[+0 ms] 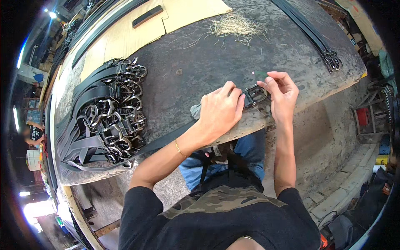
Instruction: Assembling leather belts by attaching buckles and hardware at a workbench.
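Observation:
My left hand (220, 105) is closed on a black belt (168, 139) close to its buckle end, near the table's front edge. The strap runs left from under my wrist toward the heap. Beyond the left fingertips lies the dark metal buckle (256, 95). My right hand (282, 93) pinches thumb and finger at the buckle's far right end; whether they grip the frame or a thin strand I cannot tell. A thin strand (260, 111) sticks out below the buckle. Part of a grey piece (195, 111) shows beside my left hand, mostly covered by it.
A heap of black belts (104, 112) with metal buckles covers the table's left side. Several more belts (321, 46) lie at the far right. Pale thin strands (239, 27) are piled at the back, beside cardboard (125, 43) bearing a dark bar (147, 16). A person (34, 133) is far left.

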### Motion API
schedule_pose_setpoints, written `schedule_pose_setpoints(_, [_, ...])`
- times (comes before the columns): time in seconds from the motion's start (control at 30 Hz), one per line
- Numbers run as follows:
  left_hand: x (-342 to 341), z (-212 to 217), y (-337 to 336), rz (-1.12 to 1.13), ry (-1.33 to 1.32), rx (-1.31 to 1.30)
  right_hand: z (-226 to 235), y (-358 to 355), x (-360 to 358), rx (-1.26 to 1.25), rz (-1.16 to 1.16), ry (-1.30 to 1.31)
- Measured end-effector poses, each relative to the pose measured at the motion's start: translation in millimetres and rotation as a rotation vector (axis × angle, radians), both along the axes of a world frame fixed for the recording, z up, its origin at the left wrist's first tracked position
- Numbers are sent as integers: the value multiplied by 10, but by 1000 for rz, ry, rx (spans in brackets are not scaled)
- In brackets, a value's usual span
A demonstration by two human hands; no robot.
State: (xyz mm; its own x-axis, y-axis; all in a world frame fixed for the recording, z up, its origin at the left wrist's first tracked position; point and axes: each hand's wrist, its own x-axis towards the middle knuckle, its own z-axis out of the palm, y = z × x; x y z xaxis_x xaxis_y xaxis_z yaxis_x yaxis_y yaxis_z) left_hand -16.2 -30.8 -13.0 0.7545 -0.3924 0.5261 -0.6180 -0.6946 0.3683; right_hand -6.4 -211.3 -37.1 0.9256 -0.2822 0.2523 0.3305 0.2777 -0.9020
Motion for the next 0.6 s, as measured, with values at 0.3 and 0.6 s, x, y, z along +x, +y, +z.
schedule_pose_setpoints(0.3, [-5,-51,-57,-6,-82,159,7,13,18,-32,-10,32])
schedule_pose_setpoints(0.6, [-29,127,-15,-16,95,79,26,40,29,-46,-32,34])
